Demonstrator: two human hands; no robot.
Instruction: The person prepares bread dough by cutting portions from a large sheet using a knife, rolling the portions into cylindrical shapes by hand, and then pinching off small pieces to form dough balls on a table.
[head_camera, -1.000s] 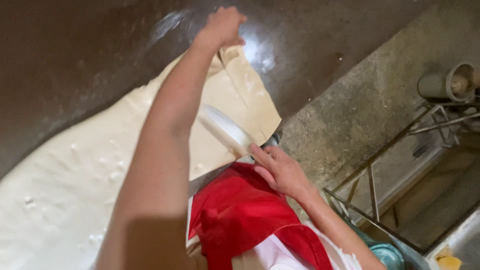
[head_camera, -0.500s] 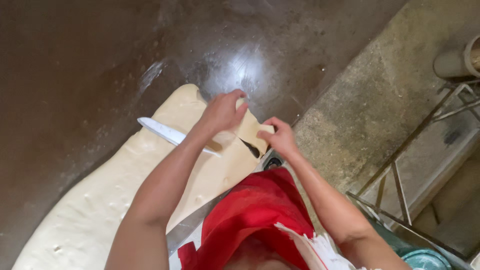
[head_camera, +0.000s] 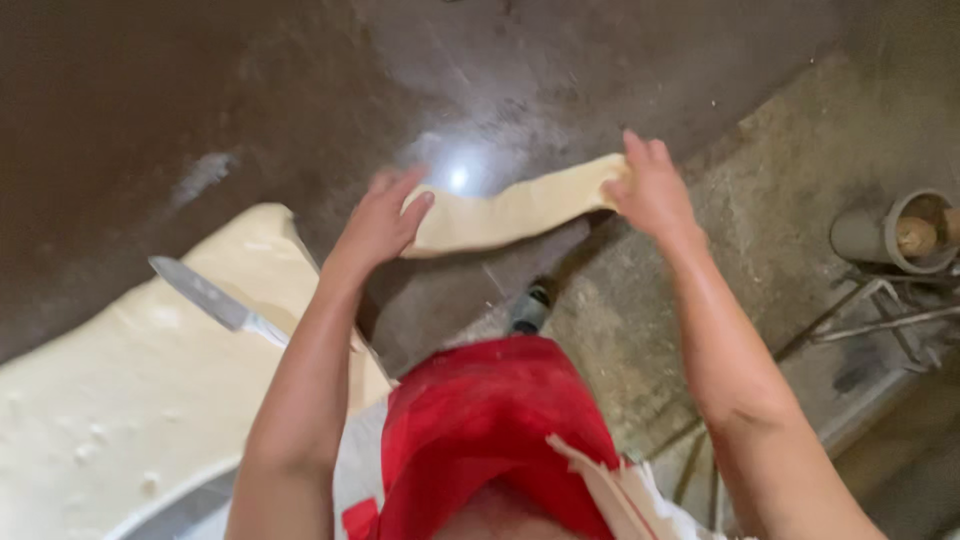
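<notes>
- A cut strip of dough (head_camera: 515, 212) hangs stretched in the air above the dark worktop (head_camera: 150, 90), between both hands.
- The left hand (head_camera: 380, 225) grips one end, fingers curled on it.
- The right hand (head_camera: 652, 190) pinches the other end.
- A knife (head_camera: 215, 300) lies on the large dough sheet (head_camera: 110, 400), beside the left forearm.

One dough strip (head_camera: 510, 212), one knife (head_camera: 205, 297), one dough sheet (head_camera: 110, 400).

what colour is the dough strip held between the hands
Pale cream dough strip, clearest in the head view.
</notes>
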